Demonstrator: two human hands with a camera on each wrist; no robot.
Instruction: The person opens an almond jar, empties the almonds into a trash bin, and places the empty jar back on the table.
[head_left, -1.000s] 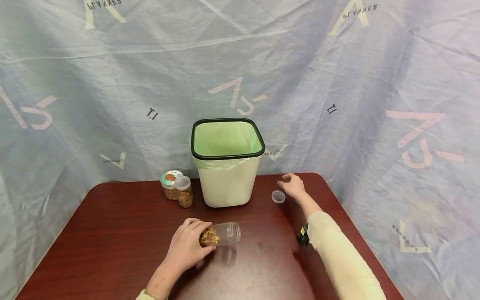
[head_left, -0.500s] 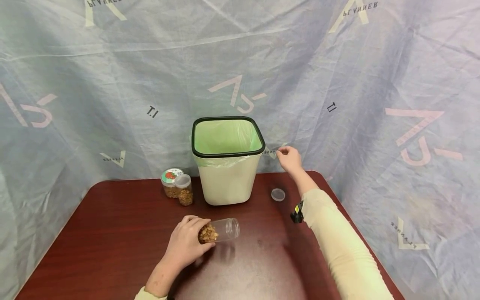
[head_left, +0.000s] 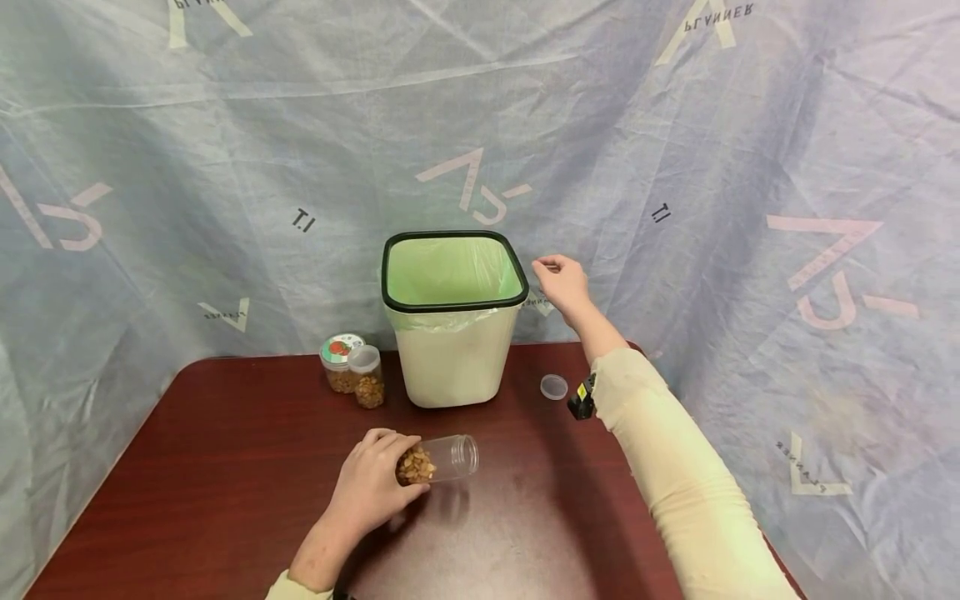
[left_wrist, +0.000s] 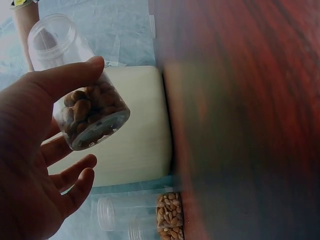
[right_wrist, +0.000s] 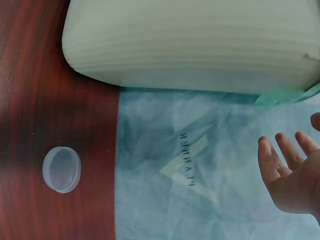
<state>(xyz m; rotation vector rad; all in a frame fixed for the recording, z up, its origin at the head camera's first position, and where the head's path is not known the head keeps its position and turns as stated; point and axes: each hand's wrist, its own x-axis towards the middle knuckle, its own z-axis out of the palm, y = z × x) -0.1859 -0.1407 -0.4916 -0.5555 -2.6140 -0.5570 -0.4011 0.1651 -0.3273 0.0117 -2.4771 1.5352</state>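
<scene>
My left hand (head_left: 375,483) grips a clear plastic jar (head_left: 452,458) by its bottom end, low over the table. The jar lies tilted with its lidless mouth to the right; brown nuts (left_wrist: 82,110) are gathered at its base. My right hand (head_left: 562,283) is raised beside the right rim of the bin (head_left: 450,358), fingers loosely bent. In the right wrist view its fingers (right_wrist: 270,160) are spread apart, with nothing seen in them. A clear round lid (head_left: 553,387) lies on the table below the right forearm.
Two lidded jars stand left of the bin: a slim jar (head_left: 367,379) and a wider jar with a green label (head_left: 341,358). The bin has a black rim and a thin liner bag. A grey printed cloth (head_left: 247,167) hangs behind the dark red table (head_left: 225,467).
My right hand has risen from beside the lid and moved left to the bin's rim, its fingers bending more. The left hand and its jar have barely moved.
</scene>
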